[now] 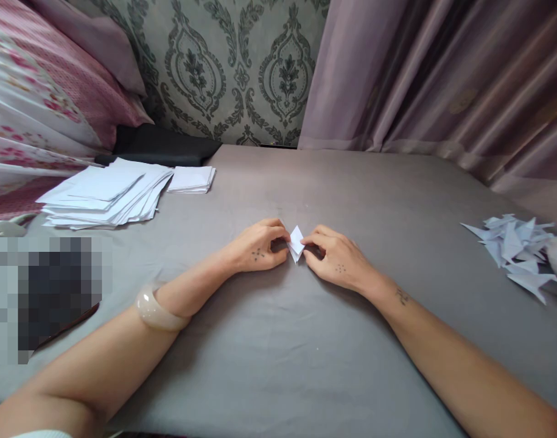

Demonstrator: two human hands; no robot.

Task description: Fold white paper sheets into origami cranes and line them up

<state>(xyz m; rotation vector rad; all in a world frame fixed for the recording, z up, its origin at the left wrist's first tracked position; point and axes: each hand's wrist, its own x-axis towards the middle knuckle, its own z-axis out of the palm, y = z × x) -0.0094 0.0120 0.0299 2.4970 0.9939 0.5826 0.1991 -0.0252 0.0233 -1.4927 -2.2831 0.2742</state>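
Near the far left corner of the grey cloth, a paper stack is lying beside a smaller stack; mid-cloth, the left hand and right hand are pinching opposite corners of a paper diamond between their fingers; toward the right edge, folded pieces are lying heaped

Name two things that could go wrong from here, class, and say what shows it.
The left hand and right hand pinch opposite sides of the small folded paper; uneven pulling might crease or tear it. The large paper stack lies with its edges askew, so a bump might make sheets slide.
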